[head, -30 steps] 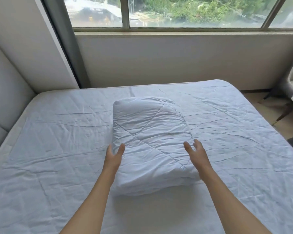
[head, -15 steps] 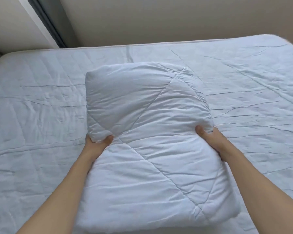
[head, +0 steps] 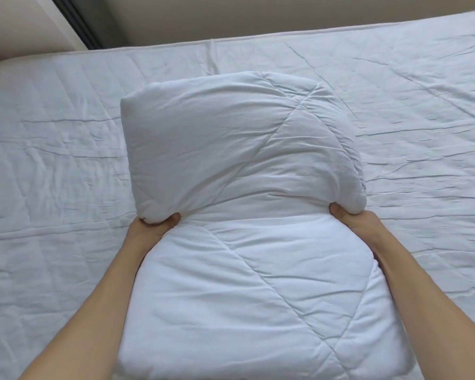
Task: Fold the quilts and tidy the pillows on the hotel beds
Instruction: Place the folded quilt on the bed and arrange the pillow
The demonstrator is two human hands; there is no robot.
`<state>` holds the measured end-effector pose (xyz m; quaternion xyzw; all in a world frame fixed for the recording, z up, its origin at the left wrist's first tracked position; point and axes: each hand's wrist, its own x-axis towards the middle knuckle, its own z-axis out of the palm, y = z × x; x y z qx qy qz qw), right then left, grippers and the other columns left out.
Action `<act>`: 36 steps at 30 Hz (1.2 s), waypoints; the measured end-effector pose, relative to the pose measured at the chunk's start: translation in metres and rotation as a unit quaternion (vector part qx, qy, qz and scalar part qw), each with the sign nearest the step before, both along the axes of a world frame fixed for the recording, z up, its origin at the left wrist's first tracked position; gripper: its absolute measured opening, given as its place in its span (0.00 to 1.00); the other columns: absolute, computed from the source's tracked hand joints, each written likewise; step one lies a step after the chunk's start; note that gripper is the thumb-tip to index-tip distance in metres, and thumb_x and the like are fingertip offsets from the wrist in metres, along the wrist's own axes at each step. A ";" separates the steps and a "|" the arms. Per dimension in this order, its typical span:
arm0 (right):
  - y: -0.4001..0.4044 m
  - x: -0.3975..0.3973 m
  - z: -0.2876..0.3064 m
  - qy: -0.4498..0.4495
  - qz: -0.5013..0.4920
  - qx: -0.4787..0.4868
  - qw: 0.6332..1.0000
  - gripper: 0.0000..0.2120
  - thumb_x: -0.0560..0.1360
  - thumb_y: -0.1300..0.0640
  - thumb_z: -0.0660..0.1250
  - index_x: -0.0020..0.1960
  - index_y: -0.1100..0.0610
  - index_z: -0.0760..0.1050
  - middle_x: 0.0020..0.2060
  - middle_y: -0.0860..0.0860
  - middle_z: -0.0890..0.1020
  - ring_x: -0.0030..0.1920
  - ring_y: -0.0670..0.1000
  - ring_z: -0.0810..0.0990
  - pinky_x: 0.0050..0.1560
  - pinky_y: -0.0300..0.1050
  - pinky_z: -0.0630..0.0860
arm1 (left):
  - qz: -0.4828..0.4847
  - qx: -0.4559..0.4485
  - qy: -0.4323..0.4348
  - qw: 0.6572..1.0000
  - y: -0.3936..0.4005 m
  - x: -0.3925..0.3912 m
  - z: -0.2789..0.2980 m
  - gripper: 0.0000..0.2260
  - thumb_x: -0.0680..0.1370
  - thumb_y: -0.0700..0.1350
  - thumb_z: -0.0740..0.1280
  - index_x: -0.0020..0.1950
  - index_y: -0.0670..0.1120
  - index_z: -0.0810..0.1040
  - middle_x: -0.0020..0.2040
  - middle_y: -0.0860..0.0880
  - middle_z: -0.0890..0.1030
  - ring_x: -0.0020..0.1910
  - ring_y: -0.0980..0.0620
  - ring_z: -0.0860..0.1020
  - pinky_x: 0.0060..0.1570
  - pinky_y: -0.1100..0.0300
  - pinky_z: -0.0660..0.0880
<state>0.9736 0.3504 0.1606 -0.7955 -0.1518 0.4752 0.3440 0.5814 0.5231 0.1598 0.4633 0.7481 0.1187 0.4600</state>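
Observation:
A white folded quilt [head: 247, 220] fills the middle of the head view, lying on the bed's white quilted sheet [head: 52, 160]. My left hand [head: 154, 224] grips the quilt's left side about halfway up its length. My right hand [head: 348, 219] grips the right side at the same height. Both thumbs press on top and the fingers are hidden under the fabric. The far half of the quilt bulges up above my hands; the near half lies between my forearms.
The bed's far edge [head: 258, 37] runs along a beige wall [head: 258, 12]. A dark curtain or frame strip [head: 77, 20] stands at the upper left. Wrinkled sheet spreads on both sides of the quilt.
My hands went from hovering open beside the quilt to gripping its two sides. The view tilted down and closer, and the quilt's far half has risen and puffed.

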 end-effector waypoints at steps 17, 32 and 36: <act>-0.063 -0.146 0.111 0.000 -0.044 0.064 0.997 0.12 0.73 0.52 0.77 0.47 0.58 0.77 0.37 0.48 0.80 0.39 0.45 0.77 0.36 0.41 0.72 | 0.064 0.061 -0.043 0.995 -0.094 -0.140 0.127 0.25 0.69 0.50 0.80 0.59 0.39 0.79 0.44 0.50 0.80 0.46 0.48 0.80 0.39 0.59 0.73; 0.071 -0.543 0.160 0.045 -0.036 0.110 0.992 0.13 0.73 0.49 0.77 0.43 0.57 0.77 0.40 0.49 0.82 0.40 0.47 0.80 0.36 0.43 0.74 | 0.088 0.099 -0.058 0.989 0.032 -0.531 0.195 0.27 0.71 0.52 0.79 0.64 0.39 0.78 0.59 0.43 0.82 0.51 0.47 0.78 0.51 0.57 0.73; 0.130 -0.634 0.145 0.031 -0.047 0.104 0.993 0.21 0.72 0.46 0.77 0.53 0.62 0.79 0.46 0.55 0.84 0.47 0.54 0.82 0.48 0.47 0.76 | 0.059 0.095 -0.055 0.992 0.101 -0.623 0.193 0.26 0.72 0.52 0.78 0.65 0.40 0.78 0.57 0.45 0.82 0.51 0.48 0.79 0.50 0.58 0.73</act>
